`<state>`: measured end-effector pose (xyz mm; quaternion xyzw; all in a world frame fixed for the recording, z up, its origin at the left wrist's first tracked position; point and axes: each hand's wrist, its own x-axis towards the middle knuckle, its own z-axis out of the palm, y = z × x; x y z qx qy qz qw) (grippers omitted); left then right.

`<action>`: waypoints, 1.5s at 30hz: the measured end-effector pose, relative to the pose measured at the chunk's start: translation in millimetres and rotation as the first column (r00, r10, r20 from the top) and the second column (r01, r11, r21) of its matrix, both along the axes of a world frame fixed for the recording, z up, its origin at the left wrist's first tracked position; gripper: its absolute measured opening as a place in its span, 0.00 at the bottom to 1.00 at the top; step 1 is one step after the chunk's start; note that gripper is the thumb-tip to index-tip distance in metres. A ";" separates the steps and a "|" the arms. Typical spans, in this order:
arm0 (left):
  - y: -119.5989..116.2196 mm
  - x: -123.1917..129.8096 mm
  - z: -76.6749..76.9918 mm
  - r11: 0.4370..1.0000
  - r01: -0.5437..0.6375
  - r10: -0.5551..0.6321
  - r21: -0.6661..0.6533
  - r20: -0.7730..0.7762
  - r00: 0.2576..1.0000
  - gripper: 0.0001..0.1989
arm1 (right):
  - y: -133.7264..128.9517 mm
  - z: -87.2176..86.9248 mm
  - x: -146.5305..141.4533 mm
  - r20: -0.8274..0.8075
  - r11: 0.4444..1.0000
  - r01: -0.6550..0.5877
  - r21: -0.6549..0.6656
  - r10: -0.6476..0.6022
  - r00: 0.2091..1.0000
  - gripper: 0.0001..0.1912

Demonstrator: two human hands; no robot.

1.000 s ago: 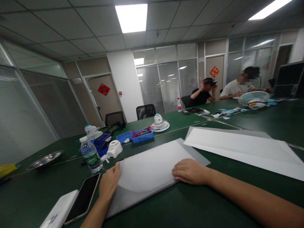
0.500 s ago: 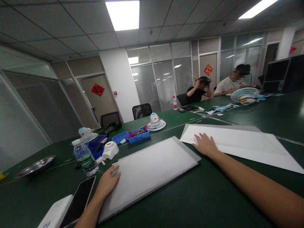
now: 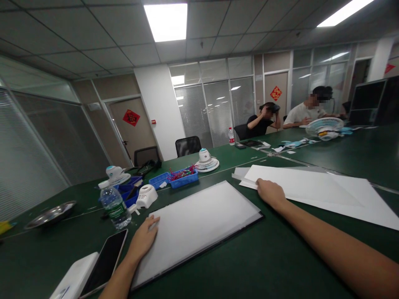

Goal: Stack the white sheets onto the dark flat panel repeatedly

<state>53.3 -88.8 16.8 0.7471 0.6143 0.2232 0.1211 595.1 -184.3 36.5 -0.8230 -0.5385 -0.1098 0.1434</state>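
Observation:
A flat folder with a pale, translucent top sheet and a dark edge lies in front of me. My left hand rests on its left edge, fingers stretched over the top, thumb side partly hidden. To the right, my right hand is closed, pinching the near edge of a white sheet of paper. That sheet lies over other white and translucent sheets, which stick out at its left and right.
Left of the folder are a phone, a white box and a water bottle. Behind stand a blue tray of wires, a white fan part and a small fan. Two people sit across the green table.
My right hand has gone from fingers spread flat on the paper to closed on its edge. The top sheet has shifted and sits apart from the translucent one. My left hand stays put.

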 end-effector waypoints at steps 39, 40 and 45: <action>-1.7 7.7 5.5 0.999 -0.034 0.034 0.002 -0.024 0.999 0.36 | -55.3 21.8 -137.6 0.015 0.452 -0.892 0.011 0.892 0.452 0.25; -1.8 8.0 5.8 0.999 -0.039 0.039 0.006 -0.034 0.999 0.35 | -56.9 22.3 -139.9 0.005 0.416 -0.909 0.004 0.909 0.416 0.25; 0.7 6.7 5.1 0.997 -0.067 0.068 0.034 -0.027 0.997 0.31 | -55.6 17.8 -139.8 -0.057 0.285 -0.958 0.031 0.957 0.283 0.22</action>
